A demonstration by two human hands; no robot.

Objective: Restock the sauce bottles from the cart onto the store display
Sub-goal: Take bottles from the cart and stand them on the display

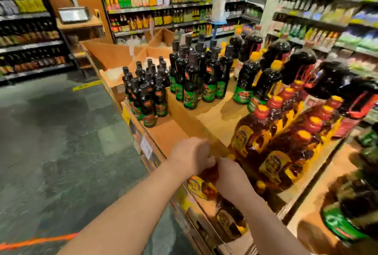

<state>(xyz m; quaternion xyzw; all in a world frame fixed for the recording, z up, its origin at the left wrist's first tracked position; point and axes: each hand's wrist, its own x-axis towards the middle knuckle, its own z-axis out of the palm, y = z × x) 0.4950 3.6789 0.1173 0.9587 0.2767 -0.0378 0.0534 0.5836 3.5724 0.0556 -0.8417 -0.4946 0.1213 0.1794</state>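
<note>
- Both hands meet at the near front corner of the display (214, 123), a stepped cardboard stand that serves as the worktop for the sauce.
- The left hand (191, 155) and right hand (230, 176) are both curled over an amber bottle (206, 183) with a yellow label; the fingers seem to grip its top, though blur and the hands themselves hide the neck and cap.
- That bottle stands on the lowest front tier, just beside another amber one lower in the view.
- My reading: the step in hand is setting this bottle into the front row. No cart shows in this view.
- The next move probably calls for seating the bottle upright, label facing the aisle, then letting go without knocking its neighbours.
- A risk: the big amber bottles (286, 142) with red and yellow caps stand packed just to the right, so a wide elbow could tip one.
- Further back stand small dark bottles (146, 97) and taller dark bottles (196, 74), both with green labels.
- Large dark jugs (296, 60) fill the rear right.
- Writing: none can be read. Labels show as yellow ovals or green bands with red marks, and the price tags (146, 146) on the front edge are blurred.
</note>
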